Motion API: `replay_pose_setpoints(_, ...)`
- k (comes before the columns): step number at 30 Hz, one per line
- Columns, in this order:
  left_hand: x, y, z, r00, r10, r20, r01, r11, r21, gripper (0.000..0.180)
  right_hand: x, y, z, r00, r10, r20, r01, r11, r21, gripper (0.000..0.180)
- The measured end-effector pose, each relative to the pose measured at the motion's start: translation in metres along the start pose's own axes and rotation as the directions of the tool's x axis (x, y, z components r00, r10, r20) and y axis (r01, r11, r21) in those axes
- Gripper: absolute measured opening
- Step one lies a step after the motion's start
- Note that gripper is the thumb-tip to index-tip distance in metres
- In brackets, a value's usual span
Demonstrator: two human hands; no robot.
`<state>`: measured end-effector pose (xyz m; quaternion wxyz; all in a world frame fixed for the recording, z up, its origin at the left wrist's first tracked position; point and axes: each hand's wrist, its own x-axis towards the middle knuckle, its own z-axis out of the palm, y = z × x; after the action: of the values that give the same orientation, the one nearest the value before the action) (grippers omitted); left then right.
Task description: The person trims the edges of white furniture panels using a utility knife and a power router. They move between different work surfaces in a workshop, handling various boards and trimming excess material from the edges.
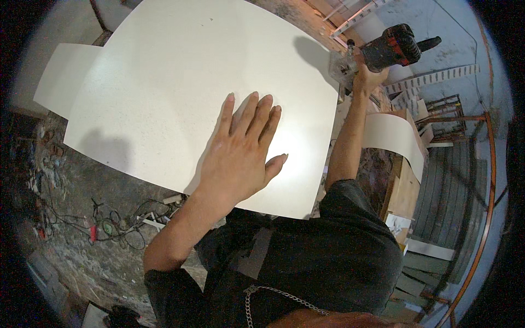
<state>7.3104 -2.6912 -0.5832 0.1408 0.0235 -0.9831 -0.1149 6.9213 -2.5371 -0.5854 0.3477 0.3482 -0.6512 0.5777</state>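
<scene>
Two-handed | Gripping black-and-red power tool [398, 48] in right hand [370, 76], at right edge of white panel [158, 82] | Resting left hand [239, 150] flat on panel, fingers slightly spread | Apparently mid-work at panel edge; cannot tell finished from remaining stretch

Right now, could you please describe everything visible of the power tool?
The power tool has a dark, cylindrical body with orange-red accents, a tapering black tail and a clear, plastic-looking base. Gripped by the right hand, it appears near the right edge of the white panel, tail pointing rightward; contact with the panel is unclear.
</scene>
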Motion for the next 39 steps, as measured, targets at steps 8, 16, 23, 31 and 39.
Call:
replay_pose_setpoints(8,0.001,0.0,-0.002,1.0,-0.014,0.011,0.014,1.0,-0.012,0.073,0.002,-0.018,0.013,0.997,0.077,-0.009,-0.074,0.979,0.192,0.054)
replay_pose_setpoints(16,0.002,0.001,-0.002,1.0,-0.009,0.011,0.009,1.0,-0.009,0.074,0.01,-0.011,0.009,1.0,0.004,0.006,-0.004,0.999,0.052,0.057)
replay_pose_setpoints(23,0.003,0.0,-0.004,1.0,-0.006,0.016,0.006,1.0,-0.018,0.073,0.008,-0.01,0.012,0.999,0.045,0.019,-0.045,0.999,0.021,0.059)
replay_pose_setpoints(31,0.003,0.002,-0.006,1.0,-0.006,0.022,0.007,1.0,-0.017,0.074,0.01,-0.014,0.014,0.997,0.073,0.013,-0.074,0.993,0.095,0.059)
replay_pose_setpoints(39,0.002,0.003,-0.006,0.999,-0.006,0.036,0.007,1.0,-0.014,0.075,0.013,0.0,0.011,0.999,0.029,-0.023,-0.029,0.999,-0.013,0.061)
